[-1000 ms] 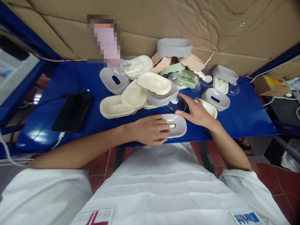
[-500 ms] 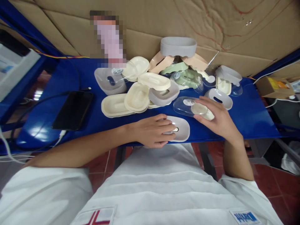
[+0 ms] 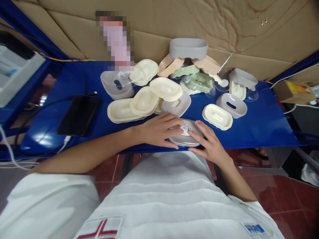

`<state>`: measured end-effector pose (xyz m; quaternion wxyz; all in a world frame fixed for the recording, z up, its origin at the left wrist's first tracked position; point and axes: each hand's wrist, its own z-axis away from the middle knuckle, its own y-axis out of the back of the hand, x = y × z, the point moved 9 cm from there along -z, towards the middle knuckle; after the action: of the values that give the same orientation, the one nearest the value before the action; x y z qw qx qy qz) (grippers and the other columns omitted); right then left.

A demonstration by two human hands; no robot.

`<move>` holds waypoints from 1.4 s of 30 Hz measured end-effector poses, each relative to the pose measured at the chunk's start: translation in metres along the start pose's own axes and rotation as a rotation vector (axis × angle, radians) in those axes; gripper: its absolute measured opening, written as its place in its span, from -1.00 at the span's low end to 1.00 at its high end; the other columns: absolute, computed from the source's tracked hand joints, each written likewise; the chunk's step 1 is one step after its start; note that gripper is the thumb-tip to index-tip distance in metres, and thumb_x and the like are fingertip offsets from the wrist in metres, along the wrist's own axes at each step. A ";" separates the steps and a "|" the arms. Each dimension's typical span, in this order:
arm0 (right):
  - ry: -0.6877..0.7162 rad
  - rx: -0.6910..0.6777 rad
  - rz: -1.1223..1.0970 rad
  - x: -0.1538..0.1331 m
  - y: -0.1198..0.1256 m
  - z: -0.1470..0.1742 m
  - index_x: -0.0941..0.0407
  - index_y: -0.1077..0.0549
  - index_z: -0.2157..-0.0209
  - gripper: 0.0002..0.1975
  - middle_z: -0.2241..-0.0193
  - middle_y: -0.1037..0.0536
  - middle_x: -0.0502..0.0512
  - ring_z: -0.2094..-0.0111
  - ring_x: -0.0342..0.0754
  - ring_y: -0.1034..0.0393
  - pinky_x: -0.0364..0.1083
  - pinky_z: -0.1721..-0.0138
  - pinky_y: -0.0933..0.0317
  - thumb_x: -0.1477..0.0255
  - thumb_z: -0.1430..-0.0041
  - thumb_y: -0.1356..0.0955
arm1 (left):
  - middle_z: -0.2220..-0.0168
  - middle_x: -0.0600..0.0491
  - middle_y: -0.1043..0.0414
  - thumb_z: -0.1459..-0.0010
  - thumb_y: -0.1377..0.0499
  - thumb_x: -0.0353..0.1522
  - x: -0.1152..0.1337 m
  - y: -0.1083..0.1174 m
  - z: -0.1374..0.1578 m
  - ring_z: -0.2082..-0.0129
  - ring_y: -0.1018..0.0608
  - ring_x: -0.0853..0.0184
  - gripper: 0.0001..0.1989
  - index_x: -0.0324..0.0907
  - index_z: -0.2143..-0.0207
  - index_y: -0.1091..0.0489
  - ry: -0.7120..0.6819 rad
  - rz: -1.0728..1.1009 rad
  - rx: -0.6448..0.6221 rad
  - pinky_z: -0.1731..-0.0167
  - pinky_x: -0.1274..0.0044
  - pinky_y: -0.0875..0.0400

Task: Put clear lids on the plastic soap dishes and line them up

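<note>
At the table's front edge lies a grey oval plastic box [image 3: 171, 141] with a clear plastic lid [image 3: 190, 141] on top, which bears a round printed sticker [image 3: 185, 128]. My left hand [image 3: 161, 129] grips the left end, fingers over the lid and thumb at the near side. From the right, my right hand [image 3: 209, 142] holds the lid, its index finger near the sticker and its thumb along the near rim. Whether the lid sits fully on the rim, I cannot tell. Just beyond my right hand rests a cream oval tray [image 3: 217, 117].
Several cream trays [image 3: 144, 101] and grey oval boxes [image 3: 231, 105] lie about the blue table [image 3: 264, 129]. Green wavy-edged pieces [image 3: 199, 81] and peach ones [image 3: 171, 66] are piled behind, beneath another grey box [image 3: 188, 48]. A cabled black phone [image 3: 78, 116] lies left.
My right hand has brought the clear lid left and over the grey box in front of me. The cream tray that lay under it is now uncovered. My left hand stays at the box.
</note>
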<state>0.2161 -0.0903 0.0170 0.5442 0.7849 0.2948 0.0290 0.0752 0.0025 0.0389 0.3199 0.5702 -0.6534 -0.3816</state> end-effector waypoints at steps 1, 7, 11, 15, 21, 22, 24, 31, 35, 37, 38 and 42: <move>0.008 0.005 0.016 0.000 0.000 0.001 -0.16 -0.01 -0.57 -0.08 -0.56 -0.05 0.18 -0.51 0.32 -0.09 0.35 -0.43 -0.22 0.26 -0.35 -0.50 | 0.02 -0.16 -0.53 -0.31 -0.31 0.06 0.001 0.000 0.000 -0.01 -0.55 0.06 -0.51 -0.19 0.05 -0.50 -0.010 -0.006 0.001 -0.05 0.26 -0.47; 0.014 0.027 0.044 -0.001 -0.002 0.010 -0.20 0.01 -0.57 -0.01 -0.58 0.01 0.11 -0.52 0.33 -0.07 0.33 -0.46 -0.22 0.32 -0.29 -0.54 | 0.00 -0.19 -0.54 -0.32 -0.31 0.00 0.005 0.000 -0.001 -0.03 -0.54 0.04 -0.56 -0.19 0.05 -0.51 -0.020 -0.009 0.024 -0.04 0.24 -0.49; -0.012 0.049 0.022 -0.001 0.000 0.011 -0.23 -0.02 -0.56 -0.02 -0.57 -0.02 0.05 -0.52 0.32 -0.08 0.32 -0.47 -0.21 0.39 -0.29 -0.54 | -0.01 -0.18 -0.54 -0.35 -0.29 -0.06 0.006 0.001 -0.001 -0.07 -0.54 0.04 -0.61 -0.18 0.00 -0.50 -0.022 -0.002 0.048 -0.10 0.22 -0.48; -0.078 0.028 -0.081 0.005 0.003 0.007 -0.25 -0.04 -0.55 -0.09 -0.57 0.00 0.02 -0.50 0.25 -0.12 0.27 -0.47 -0.22 0.37 -0.34 -0.51 | 0.00 -0.21 -0.52 -0.36 -0.28 -0.05 0.002 0.003 -0.002 -0.03 -0.54 0.05 -0.58 -0.20 -0.02 -0.49 0.017 0.035 0.068 -0.04 0.23 -0.51; -0.087 0.005 -0.086 0.006 0.001 0.004 -0.23 -0.05 -0.55 -0.10 -0.58 0.02 0.03 -0.52 0.22 -0.10 0.24 -0.49 -0.18 0.37 -0.34 -0.50 | -0.01 -0.23 -0.51 -0.34 -0.30 -0.07 0.000 0.001 -0.001 -0.04 -0.53 0.01 -0.59 -0.19 -0.01 -0.50 0.035 0.034 0.052 -0.01 0.21 -0.51; -0.082 0.008 -0.088 0.006 0.000 0.004 -0.23 -0.06 -0.54 -0.10 -0.58 0.01 0.04 -0.51 0.22 -0.11 0.24 -0.49 -0.18 0.37 -0.34 -0.51 | -0.01 -0.22 -0.51 -0.34 -0.30 -0.06 0.000 0.000 -0.001 -0.05 -0.53 0.01 -0.59 -0.19 -0.01 -0.50 0.036 0.033 0.049 -0.02 0.21 -0.51; -0.066 0.028 -0.093 0.005 0.001 0.006 -0.23 -0.10 -0.53 -0.11 -0.57 -0.03 0.06 -0.49 0.23 -0.16 0.24 -0.47 -0.22 0.36 -0.33 -0.52 | -0.03 -0.23 -0.50 -0.34 -0.29 -0.01 0.002 0.001 -0.001 -0.06 -0.53 0.01 -0.53 -0.19 -0.05 -0.49 0.020 0.032 0.052 -0.06 0.20 -0.50; -0.255 0.419 0.259 0.065 0.084 0.056 -0.08 -0.36 -0.43 -0.23 -0.43 -0.36 0.24 -0.39 0.32 -0.34 0.27 -0.38 -0.29 0.23 -0.24 -0.57 | -0.21 -0.21 -0.47 -0.41 -0.25 -0.10 -0.010 0.009 -0.001 -0.18 -0.52 -0.02 -0.55 -0.08 -0.23 -0.44 0.199 -0.130 0.065 -0.28 0.05 -0.28; -0.613 0.667 0.606 0.152 0.143 0.127 0.11 -0.48 -0.35 -0.26 -0.34 -0.41 0.54 -0.37 0.45 -0.34 0.25 -0.33 -0.27 0.09 -0.24 -0.53 | -0.18 -0.27 -0.49 -0.42 -0.22 -0.19 -0.025 0.005 0.001 -0.10 -0.55 -0.06 -0.60 -0.21 -0.18 -0.48 0.373 -0.274 0.011 -0.17 0.10 -0.34; -0.814 0.669 0.672 0.194 0.152 0.159 0.16 -0.51 -0.32 -0.24 -0.29 -0.42 0.67 -0.33 0.56 -0.36 0.33 -0.26 -0.29 0.07 -0.19 -0.55 | -0.11 -0.25 -0.54 -0.43 -0.21 -0.22 -0.026 0.001 0.000 -0.04 -0.56 -0.04 -0.66 -0.24 -0.11 -0.50 0.376 -0.322 -0.029 -0.07 0.15 -0.37; -0.875 0.649 0.674 0.211 0.152 0.170 0.17 -0.51 -0.31 -0.23 -0.28 -0.42 0.71 -0.32 0.60 -0.36 0.37 -0.24 -0.30 0.07 -0.18 -0.56 | -0.06 -0.22 -0.56 -0.43 -0.20 -0.25 -0.025 -0.001 -0.001 -0.02 -0.56 -0.01 -0.70 -0.23 -0.08 -0.51 0.364 -0.337 -0.047 -0.04 0.17 -0.37; -0.922 0.576 0.669 0.228 0.140 0.173 0.19 -0.49 -0.33 -0.21 -0.33 -0.32 0.81 -0.36 0.73 -0.24 0.57 -0.19 -0.19 0.05 -0.20 -0.54 | 0.08 -0.10 -0.60 -0.44 -0.15 -0.38 -0.017 -0.003 -0.004 0.06 -0.55 0.09 -0.81 -0.19 0.00 -0.53 0.293 -0.349 -0.059 0.03 0.24 -0.33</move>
<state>0.5284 -0.1554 0.0056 0.3439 0.8812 -0.2349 -0.2238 0.0823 0.0190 0.0387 0.3571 0.7145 -0.4797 -0.3631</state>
